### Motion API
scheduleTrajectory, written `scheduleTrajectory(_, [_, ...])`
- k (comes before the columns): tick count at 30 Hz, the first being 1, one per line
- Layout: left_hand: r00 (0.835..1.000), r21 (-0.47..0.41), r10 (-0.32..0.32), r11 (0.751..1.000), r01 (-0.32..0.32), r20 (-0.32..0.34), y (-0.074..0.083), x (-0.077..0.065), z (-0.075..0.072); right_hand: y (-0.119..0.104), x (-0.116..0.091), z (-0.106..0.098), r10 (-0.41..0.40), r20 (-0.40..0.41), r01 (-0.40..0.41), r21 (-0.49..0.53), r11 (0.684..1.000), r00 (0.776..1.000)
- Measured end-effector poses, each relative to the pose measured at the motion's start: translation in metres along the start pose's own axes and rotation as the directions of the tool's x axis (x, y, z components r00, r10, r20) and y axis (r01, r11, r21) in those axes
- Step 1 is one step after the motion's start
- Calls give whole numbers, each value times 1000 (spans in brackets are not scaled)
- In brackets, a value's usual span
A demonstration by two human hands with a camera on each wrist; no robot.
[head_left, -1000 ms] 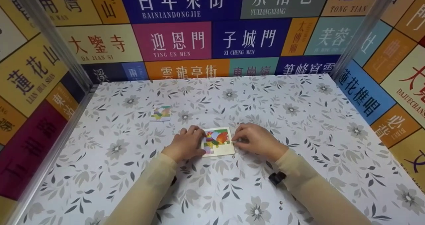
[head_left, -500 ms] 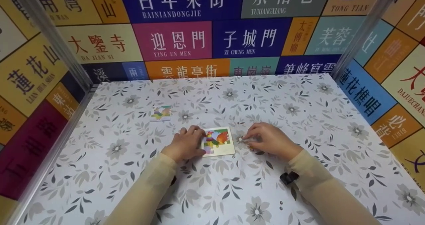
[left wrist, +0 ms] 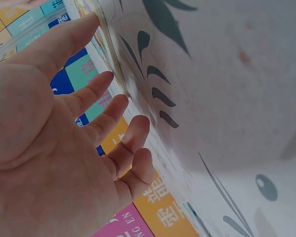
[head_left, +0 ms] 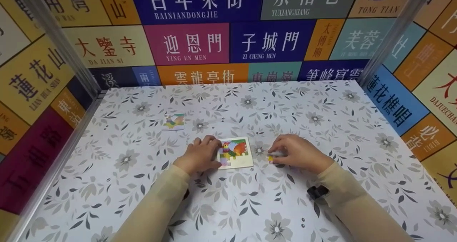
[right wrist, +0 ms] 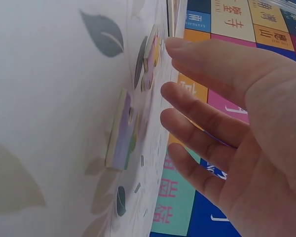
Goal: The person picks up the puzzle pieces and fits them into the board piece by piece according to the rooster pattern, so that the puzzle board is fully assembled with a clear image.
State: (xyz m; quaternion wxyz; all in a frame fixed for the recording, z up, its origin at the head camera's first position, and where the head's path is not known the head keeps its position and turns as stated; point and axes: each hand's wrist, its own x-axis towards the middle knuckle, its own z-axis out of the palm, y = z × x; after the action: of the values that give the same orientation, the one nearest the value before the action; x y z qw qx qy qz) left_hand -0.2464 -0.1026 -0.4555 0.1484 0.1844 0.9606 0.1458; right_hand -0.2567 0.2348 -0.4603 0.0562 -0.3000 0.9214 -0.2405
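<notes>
A small puzzle board with a colourful rooster picture lies mid-table; its lower right part shows bare cream backing. My left hand holds the board's left side, thumb at the near corner and fingers at the far one. In the left wrist view, the thumb and fingertips meet the board's edge. Right of the board, my right hand hovers low over loose puzzle pieces with its fingers loosely bent. A yellow-marked puzzle piece shows by its thumb. In the right wrist view, two puzzle pieces lie on the table, apart from the fingers.
A small square picture card with a similar picture lies farther back on the left. The table has a white floral cover. Panels with Chinese lettering stand around its back and sides.
My right hand has moved right, away from the board's right edge, to the loose pieces, uncovering a yellow-marked one. The left hand and the board have stayed in place.
</notes>
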Motion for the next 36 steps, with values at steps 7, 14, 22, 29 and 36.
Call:
scheduleTrajectory(7, [1000, 3, -4, 1000, 4, 12, -1, 2, 2, 5, -5, -2, -40, 31, 41, -24, 999, 999])
scheduleTrajectory(14, [1000, -1, 6, 1000, -6, 21, -3, 3, 2, 8, -9, -2, -53, 32, 54, -34, 998, 998])
scheduleTrajectory(22, [1000, -11, -1, 1000, 1, 30, 1, 4, 0, 9, -10, -2, -34, 31, 35, -34, 999, 999])
scheduleTrajectory(29, [1000, -7, 9, 1000, -9, 14, 0, 4, 1, 8, -12, -2, -68, 18, 69, -26, 997, 998])
scheduleTrajectory(36, [1000, -5, -8, 1000, 8, 20, -1, 2, 1, 5, -7, 1, -72, 0, 72, -32, 997, 997])
